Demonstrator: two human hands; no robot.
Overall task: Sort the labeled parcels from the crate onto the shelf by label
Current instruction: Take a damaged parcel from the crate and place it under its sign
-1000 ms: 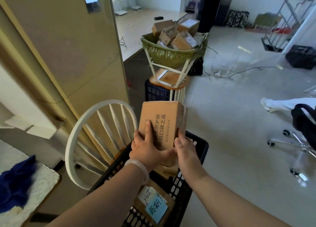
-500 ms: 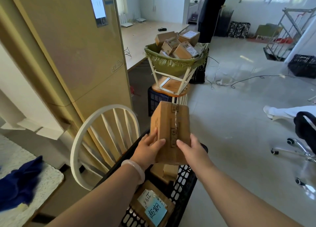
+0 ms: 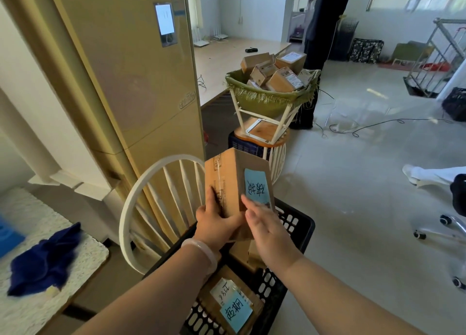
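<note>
Cardboard parcel (image 3: 230,183), blue label (image 3: 258,186) facing right, is held upright above the black crate (image 3: 301,221). Left hand (image 3: 216,225) grips its lower end, fingers curled round it. Right hand (image 3: 271,232) lies flat against the labelled face, fingers straight.
</note>
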